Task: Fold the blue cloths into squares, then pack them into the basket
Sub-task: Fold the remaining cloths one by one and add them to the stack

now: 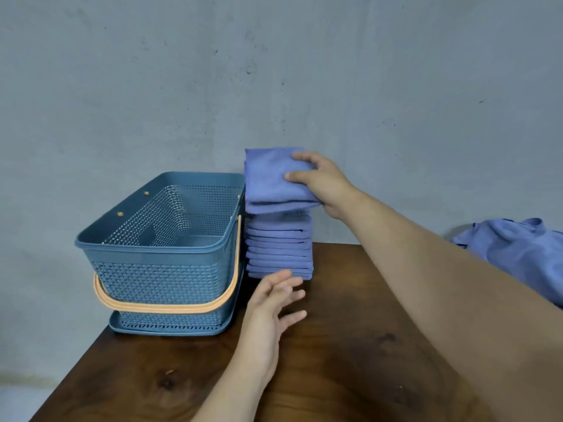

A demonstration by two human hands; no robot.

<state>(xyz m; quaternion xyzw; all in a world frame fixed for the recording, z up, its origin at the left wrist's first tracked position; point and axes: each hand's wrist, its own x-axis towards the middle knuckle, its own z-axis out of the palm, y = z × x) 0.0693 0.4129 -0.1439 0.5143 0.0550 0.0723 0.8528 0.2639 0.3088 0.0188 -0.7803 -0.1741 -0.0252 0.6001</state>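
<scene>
A tall stack of folded blue cloths [279,249] stands on the wooden table beside the basket. My right hand [324,182] grips the top few folded cloths [269,181], thumb on top and fingers underneath, holding them slightly above the rest of the stack. My left hand [275,303] hovers with relaxed, spread fingers just in front of the stack's base, holding nothing. The blue plastic basket [152,249] with an orange handle sits left of the stack, and no cloths show inside it.
A heap of unfolded blue cloths [518,251] lies at the table's right edge. The wooden table [350,345] ends at a diagonal left edge near the basket. A grey wall stands close behind everything.
</scene>
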